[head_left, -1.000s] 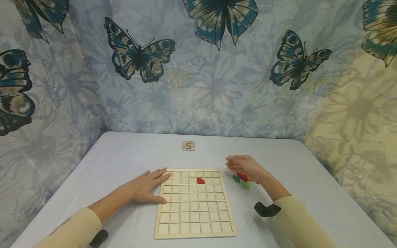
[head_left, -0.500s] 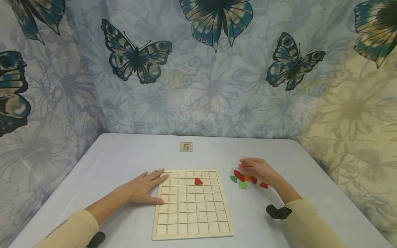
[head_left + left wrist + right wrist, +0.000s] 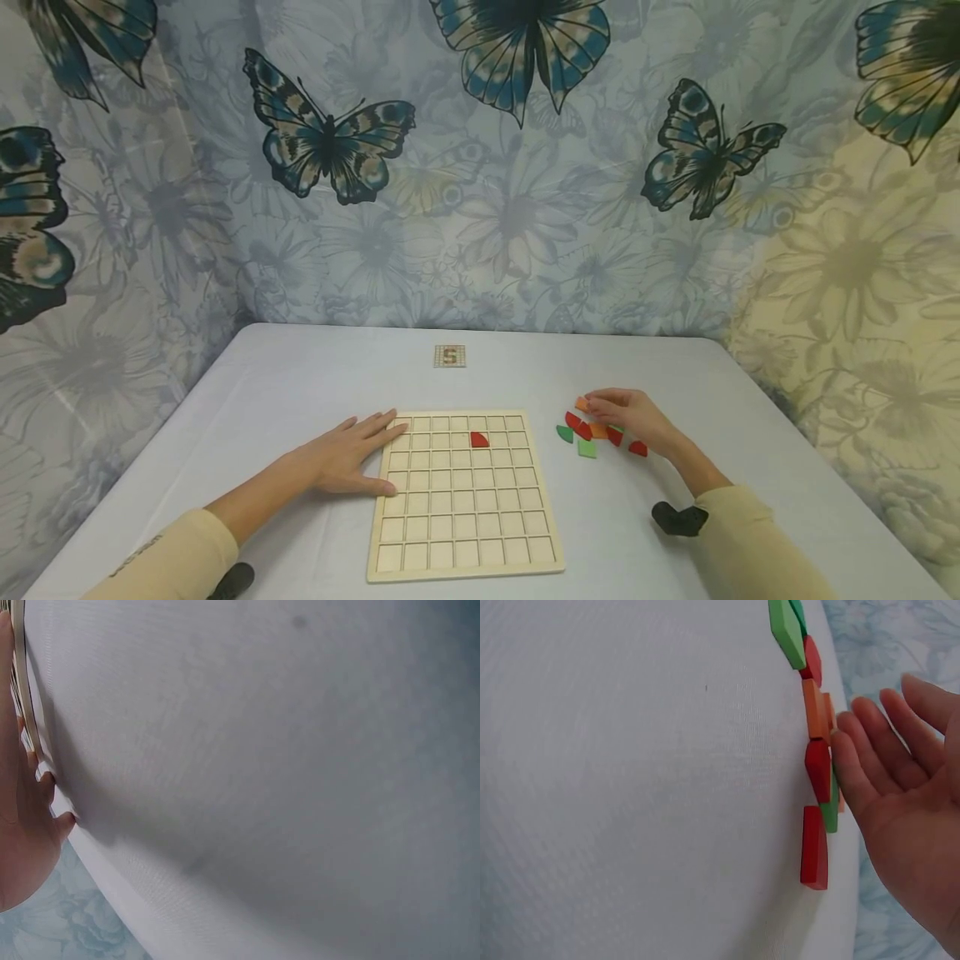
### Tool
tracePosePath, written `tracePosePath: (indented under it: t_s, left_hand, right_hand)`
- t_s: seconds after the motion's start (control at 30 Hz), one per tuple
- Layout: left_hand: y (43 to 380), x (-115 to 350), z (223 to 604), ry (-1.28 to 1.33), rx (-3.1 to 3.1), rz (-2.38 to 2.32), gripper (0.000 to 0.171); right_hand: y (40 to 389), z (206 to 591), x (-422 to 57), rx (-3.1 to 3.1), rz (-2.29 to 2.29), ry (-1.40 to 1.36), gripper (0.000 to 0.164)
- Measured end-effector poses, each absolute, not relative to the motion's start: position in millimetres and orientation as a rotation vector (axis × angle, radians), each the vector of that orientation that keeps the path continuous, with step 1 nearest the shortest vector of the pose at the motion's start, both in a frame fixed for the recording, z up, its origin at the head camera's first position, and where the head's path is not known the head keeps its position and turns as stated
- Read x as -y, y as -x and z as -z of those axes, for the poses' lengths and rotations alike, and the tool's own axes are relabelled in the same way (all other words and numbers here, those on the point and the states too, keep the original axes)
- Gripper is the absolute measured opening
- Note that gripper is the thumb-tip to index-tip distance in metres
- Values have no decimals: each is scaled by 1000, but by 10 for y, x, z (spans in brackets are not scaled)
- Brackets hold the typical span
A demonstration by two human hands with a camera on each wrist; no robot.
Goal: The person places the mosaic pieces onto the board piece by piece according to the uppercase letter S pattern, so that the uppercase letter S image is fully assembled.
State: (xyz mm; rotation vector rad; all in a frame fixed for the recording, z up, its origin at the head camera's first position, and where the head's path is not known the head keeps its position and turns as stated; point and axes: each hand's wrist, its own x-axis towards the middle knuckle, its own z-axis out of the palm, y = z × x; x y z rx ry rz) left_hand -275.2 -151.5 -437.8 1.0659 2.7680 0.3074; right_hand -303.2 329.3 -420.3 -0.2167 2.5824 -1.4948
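Note:
A light wooden grid board lies flat on the white table, with one red quarter-round piece in a cell of its second row. Resting on the board's left edge is my left hand, fingers spread. My right hand is over the far side of a loose cluster of pieces, its fingertips at an orange piece. In the right wrist view the fingers of the right hand look fairly straight beside the cluster. The cluster includes a light green square, a dark green piece and several red pieces.
A small square card marked with an S-like figure lies beyond the board on the white table. Butterfly-patterned cloth rises behind the table. A dark wrist device is on the right arm.
My right hand has shifted right, off the cluster, uncovering more red, green and orange pieces. Its fingers have come down to an orange piece at the far side. The left hand stays on the board.

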Motion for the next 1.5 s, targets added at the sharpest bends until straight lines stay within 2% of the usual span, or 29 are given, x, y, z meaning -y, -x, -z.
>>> tracePosePath:
  t_s: [0.2, 0.53, 0.83, 1.2, 1.5]
  left_hand:
    - [2747, 1517, 4377, -1072, -2762, -334, 95]
    - [2723, 1528, 4364, -1072, -2761, -341, 94]
    - [2710, 1530, 4356, -1072, -2766, -329, 94]
    - [2728, 1519, 4346, -1064, -2762, -317, 94]
    - [2718, 1513, 4332, -1044, -2752, -314, 93]
  right_hand:
    - [3029, 4241, -3315, -2705, 1307, 380, 36]
    - [3033, 4254, -3299, -2718, 1105, 626, 36]
    - [3022, 4176, -3295, -2739, 1013, 548, 37]
    - [3009, 4134, -3304, -2716, 1061, 584, 35]
    - [3043, 4176, -3288, -2832, 1084, 475, 25]
